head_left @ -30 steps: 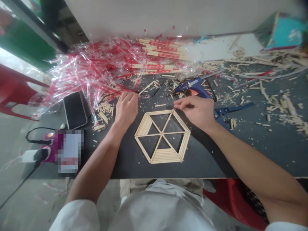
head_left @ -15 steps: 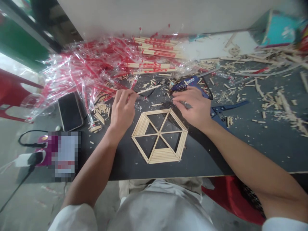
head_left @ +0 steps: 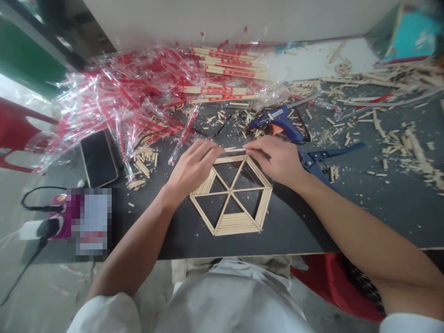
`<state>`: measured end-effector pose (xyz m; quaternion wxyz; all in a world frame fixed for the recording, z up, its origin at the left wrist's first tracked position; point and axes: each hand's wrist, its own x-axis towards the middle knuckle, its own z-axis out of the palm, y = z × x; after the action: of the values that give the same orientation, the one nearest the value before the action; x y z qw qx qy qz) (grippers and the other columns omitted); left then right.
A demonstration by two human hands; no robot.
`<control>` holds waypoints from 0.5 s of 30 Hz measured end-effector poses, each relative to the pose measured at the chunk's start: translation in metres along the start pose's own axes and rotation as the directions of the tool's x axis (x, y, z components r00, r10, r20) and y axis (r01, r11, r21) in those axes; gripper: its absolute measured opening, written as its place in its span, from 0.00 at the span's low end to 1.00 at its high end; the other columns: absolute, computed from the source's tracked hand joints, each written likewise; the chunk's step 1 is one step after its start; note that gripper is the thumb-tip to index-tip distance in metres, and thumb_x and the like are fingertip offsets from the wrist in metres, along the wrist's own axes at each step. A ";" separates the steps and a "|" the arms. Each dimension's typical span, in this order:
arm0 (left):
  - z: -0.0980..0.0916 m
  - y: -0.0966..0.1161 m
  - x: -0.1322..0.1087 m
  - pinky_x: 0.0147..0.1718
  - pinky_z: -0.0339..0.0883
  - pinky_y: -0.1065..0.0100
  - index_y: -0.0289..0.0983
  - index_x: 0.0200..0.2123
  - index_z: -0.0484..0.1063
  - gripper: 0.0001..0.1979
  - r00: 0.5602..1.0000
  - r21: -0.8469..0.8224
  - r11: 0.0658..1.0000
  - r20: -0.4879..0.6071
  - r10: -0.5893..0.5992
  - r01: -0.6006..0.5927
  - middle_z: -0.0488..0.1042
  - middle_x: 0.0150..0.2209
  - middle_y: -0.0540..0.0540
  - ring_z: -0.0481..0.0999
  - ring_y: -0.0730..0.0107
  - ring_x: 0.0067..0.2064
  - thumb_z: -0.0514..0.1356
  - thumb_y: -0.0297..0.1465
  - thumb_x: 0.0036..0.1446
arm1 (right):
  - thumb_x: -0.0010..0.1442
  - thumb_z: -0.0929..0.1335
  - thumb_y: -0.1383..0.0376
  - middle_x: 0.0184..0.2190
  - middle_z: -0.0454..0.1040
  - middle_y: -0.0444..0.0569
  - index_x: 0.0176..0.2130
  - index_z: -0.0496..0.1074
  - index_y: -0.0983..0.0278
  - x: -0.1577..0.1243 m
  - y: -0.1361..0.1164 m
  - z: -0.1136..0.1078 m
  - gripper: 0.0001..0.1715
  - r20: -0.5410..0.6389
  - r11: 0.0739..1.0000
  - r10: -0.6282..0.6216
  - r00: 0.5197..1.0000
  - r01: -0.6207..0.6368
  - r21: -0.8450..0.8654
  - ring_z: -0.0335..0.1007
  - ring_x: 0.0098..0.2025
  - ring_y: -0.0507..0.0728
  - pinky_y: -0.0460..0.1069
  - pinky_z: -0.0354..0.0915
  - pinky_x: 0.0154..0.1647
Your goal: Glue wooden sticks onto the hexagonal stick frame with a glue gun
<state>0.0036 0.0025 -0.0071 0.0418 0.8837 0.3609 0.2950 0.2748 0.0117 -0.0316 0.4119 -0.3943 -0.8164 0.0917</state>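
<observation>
A flat hexagon of pale wooden sticks (head_left: 231, 196), with spokes meeting in its middle, lies on the dark table (head_left: 347, 217). Both hands meet at its far edge. My left hand (head_left: 194, 167) pinches the left end of a short wooden stick (head_left: 235, 150), and my right hand (head_left: 275, 159) pinches the right end. The stick lies level, just above the hexagon's top side. A blue glue gun (head_left: 277, 121) rests right behind my right hand.
A heap of clear and red chopstick wrappers (head_left: 138, 99) covers the back left. A black phone (head_left: 99, 157) lies at the left, a purple charger with cable (head_left: 58, 208) nearer. Blue cutters (head_left: 326, 157) and scattered stick offcuts (head_left: 398, 143) lie to the right.
My left hand came in from the wrappers to the hexagon's top edge. My right hand moved left to meet it, and both now hold one stick between them.
</observation>
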 end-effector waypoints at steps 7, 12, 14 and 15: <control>0.000 -0.016 0.001 0.44 0.75 0.66 0.37 0.49 0.78 0.12 0.965 -0.120 0.965 -0.095 -0.244 0.232 0.81 0.43 0.42 0.79 0.67 0.42 0.56 0.34 0.74 | 0.71 0.71 0.59 0.40 0.84 0.50 0.40 0.81 0.57 0.002 -0.004 -0.006 0.07 0.055 0.995 0.090 0.994 -0.092 0.025 0.80 0.43 0.61 0.58 0.74 0.49; 0.004 -0.020 0.003 0.36 0.70 0.70 0.37 0.42 0.80 0.12 0.927 -0.271 0.898 -0.046 -0.373 0.348 0.81 0.38 0.45 0.75 0.71 0.35 0.58 0.36 0.72 | 0.69 0.73 0.63 0.40 0.80 0.50 0.37 0.82 0.57 0.003 -0.008 -0.006 0.06 0.071 1.000 -0.003 0.997 0.002 0.008 0.77 0.42 0.61 0.59 0.73 0.47; 0.005 -0.020 0.003 0.36 0.69 0.70 0.37 0.41 0.80 0.12 0.930 -0.270 0.899 -0.029 -0.366 0.345 0.81 0.36 0.45 0.76 0.70 0.35 0.59 0.36 0.71 | 0.69 0.74 0.62 0.37 0.79 0.50 0.37 0.82 0.57 0.003 -0.008 -0.007 0.06 0.084 1.000 -0.017 0.996 0.016 0.007 0.76 0.40 0.60 0.58 0.72 0.45; 0.006 -0.021 0.003 0.37 0.69 0.69 0.37 0.41 0.80 0.12 0.931 -0.264 0.900 -0.022 -0.364 0.346 0.81 0.36 0.46 0.76 0.70 0.35 0.59 0.35 0.71 | 0.69 0.74 0.62 0.36 0.79 0.50 0.37 0.83 0.57 0.002 -0.008 -0.007 0.06 0.097 1.000 -0.017 0.995 0.016 0.009 0.76 0.40 0.60 0.58 0.72 0.44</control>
<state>-0.0041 0.0206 -0.0159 0.1955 0.7794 0.4761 0.3573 0.2744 0.0067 -0.0219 0.3741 -0.3810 -0.8382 0.1105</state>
